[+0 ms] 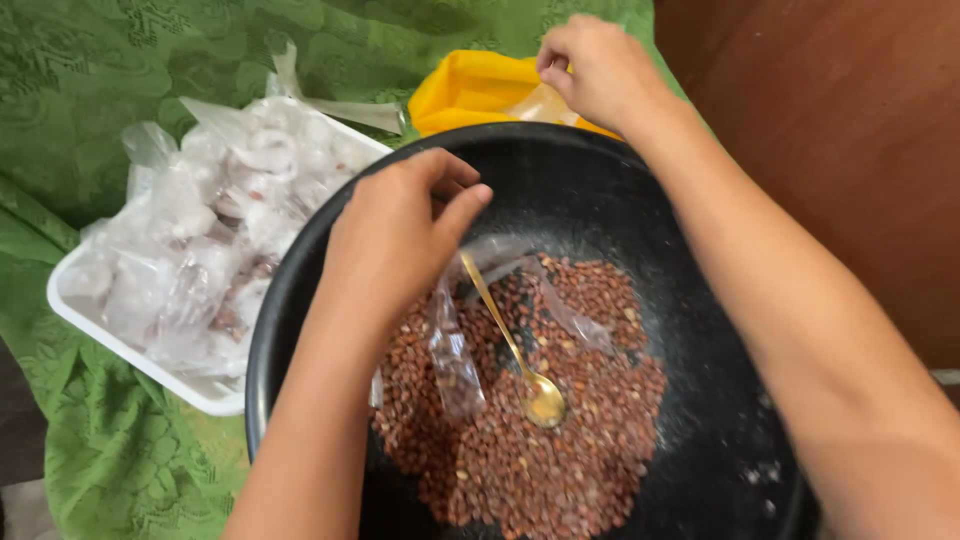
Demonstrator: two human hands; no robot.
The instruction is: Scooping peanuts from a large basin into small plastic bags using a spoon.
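A large black basin (700,330) holds a heap of reddish-brown peanuts (530,440). My left hand (400,235) hovers over the basin and pinches a small clear plastic bag (455,350) that hangs down partly filled with peanuts. A gold spoon (520,365) lies in the peanuts, its handle pointing up toward that hand. My right hand (595,65) reaches past the basin's far rim and grips a clear plastic bag (540,103) at the yellow container (470,90).
A white tray (130,345) piled with several tied clear bags of peanuts (210,230) sits left of the basin. Everything rests on a green patterned cloth (100,60). Brown wooden surface (850,120) lies to the right.
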